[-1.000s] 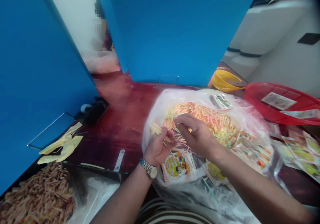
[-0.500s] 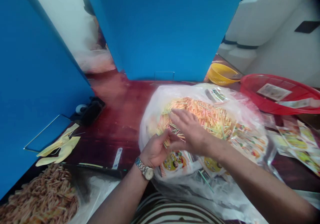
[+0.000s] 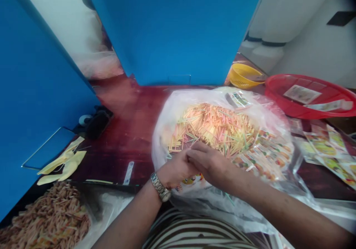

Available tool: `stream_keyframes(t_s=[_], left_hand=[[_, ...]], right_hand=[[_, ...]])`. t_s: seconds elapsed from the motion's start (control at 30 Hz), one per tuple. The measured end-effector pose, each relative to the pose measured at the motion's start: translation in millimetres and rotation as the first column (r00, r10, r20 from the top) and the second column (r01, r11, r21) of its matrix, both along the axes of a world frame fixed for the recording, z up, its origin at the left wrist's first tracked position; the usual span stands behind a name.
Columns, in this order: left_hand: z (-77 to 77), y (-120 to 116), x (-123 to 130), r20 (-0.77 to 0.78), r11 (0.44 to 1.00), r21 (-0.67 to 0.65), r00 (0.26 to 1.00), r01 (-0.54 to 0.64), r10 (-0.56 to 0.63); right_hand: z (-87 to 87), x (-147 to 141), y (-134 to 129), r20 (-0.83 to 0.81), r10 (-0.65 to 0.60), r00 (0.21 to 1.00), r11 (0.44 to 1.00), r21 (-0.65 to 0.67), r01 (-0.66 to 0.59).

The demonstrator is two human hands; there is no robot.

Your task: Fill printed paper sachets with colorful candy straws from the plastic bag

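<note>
Clear plastic bag (image 3: 164,138) of thin orange-and-yellow sticks (image 3: 214,128), two hands closed at its near side

The left hand (image 3: 176,169), one steel wristwatch (image 3: 160,186) on its wrist, and the right hand (image 3: 210,163) touch each other over the bag's near side, both narrowly curled. Whether they hold any sticks is hidden. The bag sits near the middle of the dark red table (image 3: 133,138), its sticks heaped inside beside printed packets (image 3: 264,160). In the table's near left corner lies one heap of tan sticks (image 3: 47,215), with yellow strips (image 3: 62,165) just beyond it. Printed cards (image 3: 325,149) are spread along the right edge. Past them stand one red plastic basket (image 3: 289,108), holding two papers, and one yellow colander (image 3: 244,76). Two blue panels (image 3: 172,30) rise along the far edge.
</note>
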State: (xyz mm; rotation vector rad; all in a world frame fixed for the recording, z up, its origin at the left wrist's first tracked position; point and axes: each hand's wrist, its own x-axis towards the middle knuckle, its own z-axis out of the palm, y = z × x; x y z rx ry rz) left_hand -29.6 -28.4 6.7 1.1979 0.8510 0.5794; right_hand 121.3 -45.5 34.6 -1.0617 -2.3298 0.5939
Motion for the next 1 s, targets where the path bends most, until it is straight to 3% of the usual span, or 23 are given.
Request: stream_keyframes(t_s=[0.1, 0.17, 0.23, 0.33, 0.43, 0.53, 0.67, 0.77, 0.9, 1.0], left_hand=[[-2.2, 0, -9, -0.287, 0.967, 0.255, 0.956, 0.021, 0.055], [-3.7, 0, -14, -0.516, 0.876, 0.467, 0.841, 0.121, 0.159], [-6.7, 1, -16, -0.673, 0.795, 0.529, 0.718, 0.298, 0.178], [-12.6, 7, -14, -0.759, 0.762, 0.505, 0.628, 0.406, 0.169], [-14.4, 17, -14, -0.734, 0.776, 0.483, 0.671, 0.406, 0.106], [-12.3, 23, -14, -0.696, 0.744, 0.51, 0.715, 0.431, 0.063], [-13.4, 16, -9, -0.711, 0.684, 0.601, 0.667, 0.414, 0.221], [-16.7, 11, -9, -0.644, 0.679, 0.66, 0.708, 0.322, 0.291], [-14.6, 14, -16, -0.468, 0.767, 0.604, 0.876, 0.218, 0.12], [-6.6, 17, -21, -0.37, 0.789, 0.574, 0.929, 0.221, 0.009]], right_hand=[[-11.5, 14, -9, -0.046, -0.134, 0.99, 0.99, 0.048, 0.136], [-19.6, 21, -15, 0.054, -0.182, 0.982, 0.983, 0.037, 0.18], [-25.4, 24, -20, 0.223, -0.147, 0.964, 0.988, -0.02, 0.155], [-25.3, 22, -22, 0.297, -0.101, 0.949, 0.991, -0.058, 0.124], [-21.9, 20, -17, 0.086, -0.139, 0.987, 0.99, 0.027, 0.137], [-31.0, 15, -12, -0.01, -0.136, 0.991, 0.989, 0.059, 0.136], [-50.3, 11, -10, -0.057, -0.154, 0.986, 0.986, 0.051, 0.157], [-45.2, 19, -10, -0.232, -0.255, 0.939, 0.959, 0.065, 0.277], [-22.8, 32, -10, -0.38, -0.281, 0.881, 0.925, 0.138, 0.354], [-14.3, 34, -11, -0.323, -0.239, 0.916, 0.912, 0.248, 0.326]])
